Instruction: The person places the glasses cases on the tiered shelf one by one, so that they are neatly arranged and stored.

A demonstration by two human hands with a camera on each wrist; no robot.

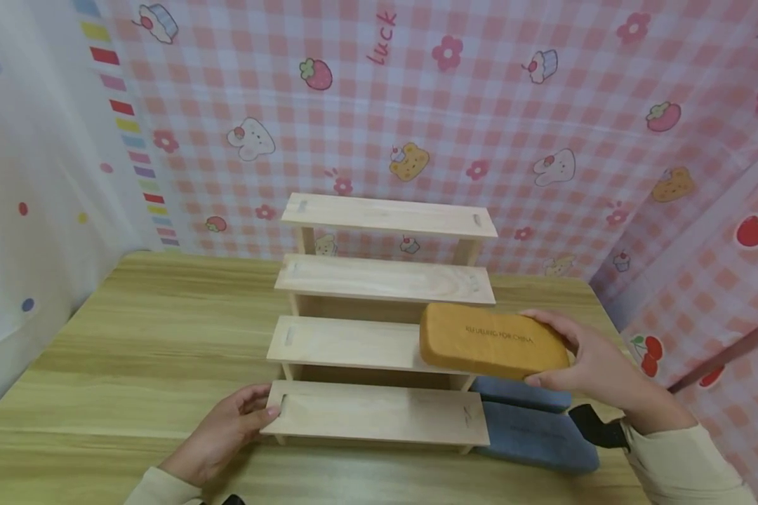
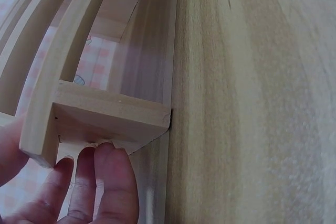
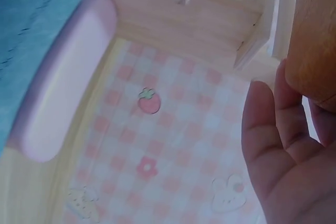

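A mustard-yellow spectacle case (image 1: pixel 480 340) with dark lettering is held by its right end in my right hand (image 1: pixel 571 358). In the head view it overlaps the right part of the third board down of a four-tier wooden step shelf (image 1: pixel 379 414). In the right wrist view, the case (image 3: pixel 317 35) shows at the right edge, against my fingers. My left hand (image 1: pixel 230 428) grips the left end of the shelf's lowest board, thumb on top. In the left wrist view, its fingers (image 2: pixel 113 177) curl up beside the board's end and the support under it.
Two blue cases (image 1: pixel 537 438) lie on the wood-grain table (image 1: pixel 133 351) just right of the shelf, one behind the other. A pale rounded shape (image 3: pixel 68 82) lies beside a blue case in the right wrist view. Behind the shelf hangs a pink checked cloth (image 1: pixel 366 119).
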